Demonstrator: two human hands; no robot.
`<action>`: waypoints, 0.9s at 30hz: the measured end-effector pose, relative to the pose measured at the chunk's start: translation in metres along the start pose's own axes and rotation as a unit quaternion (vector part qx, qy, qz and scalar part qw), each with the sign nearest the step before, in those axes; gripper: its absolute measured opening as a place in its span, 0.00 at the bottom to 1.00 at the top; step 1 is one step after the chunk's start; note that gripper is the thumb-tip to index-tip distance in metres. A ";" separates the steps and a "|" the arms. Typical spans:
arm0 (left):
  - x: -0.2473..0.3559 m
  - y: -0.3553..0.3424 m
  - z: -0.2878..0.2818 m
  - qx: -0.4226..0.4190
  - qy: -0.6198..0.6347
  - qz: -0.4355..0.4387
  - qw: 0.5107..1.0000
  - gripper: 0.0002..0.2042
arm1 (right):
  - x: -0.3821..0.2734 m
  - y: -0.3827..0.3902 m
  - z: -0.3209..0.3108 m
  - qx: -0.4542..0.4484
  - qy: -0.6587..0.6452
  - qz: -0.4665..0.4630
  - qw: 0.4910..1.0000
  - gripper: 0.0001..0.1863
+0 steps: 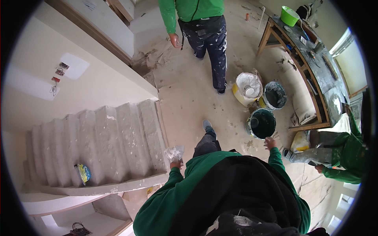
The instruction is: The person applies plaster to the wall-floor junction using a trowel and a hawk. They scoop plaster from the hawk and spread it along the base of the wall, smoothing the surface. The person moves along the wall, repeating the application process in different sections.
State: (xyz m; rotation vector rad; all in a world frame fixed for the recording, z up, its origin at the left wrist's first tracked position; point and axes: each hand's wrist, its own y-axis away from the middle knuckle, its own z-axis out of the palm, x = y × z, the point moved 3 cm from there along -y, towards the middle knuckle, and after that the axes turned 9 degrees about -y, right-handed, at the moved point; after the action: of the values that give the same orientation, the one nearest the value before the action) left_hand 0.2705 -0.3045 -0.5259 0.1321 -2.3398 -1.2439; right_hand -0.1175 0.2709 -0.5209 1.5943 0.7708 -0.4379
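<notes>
My left hand (176, 164) is closed round a crumpled clear plastic bag (174, 152), held out beside the edge of the stairs. What is inside the bag, if anything, is too blurred to tell. My right hand (270, 144) hangs open with nothing visible in it, close to a dark bucket (261, 123). Behind that bucket stand a second dark bucket (275, 95), smeared with grey, and a yellow and white bucket (236, 93) with white material and a round whitish thing in it.
Concrete stairs (118, 137) run along the left, with a blue and yellow package (83, 174) on them. A person in green (201, 35) is ahead; another (346, 157) is at right. A long wooden workbench (315, 67) bears a green basin (289, 16) and tools.
</notes>
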 end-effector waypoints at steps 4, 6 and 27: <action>0.145 -0.039 0.122 -0.076 -0.203 0.090 0.972 0.16 | 0.153 -0.036 -0.148 -0.057 0.550 -0.396 0.733 0.10; 0.213 -0.055 0.050 0.040 -0.334 0.207 0.919 0.20 | 0.172 -0.049 -0.043 -0.152 0.516 -0.271 0.798 0.10; 0.572 -0.218 -0.011 0.040 -0.352 0.027 0.935 0.20 | -0.490 -0.457 0.214 -0.099 0.195 0.159 0.963 0.21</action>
State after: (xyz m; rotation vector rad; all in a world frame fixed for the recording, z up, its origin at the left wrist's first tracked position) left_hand -0.2567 -0.6131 -0.4841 -0.4204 -2.9663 -1.3156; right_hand -0.7486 -0.0369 -0.5588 1.5959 0.8038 0.1886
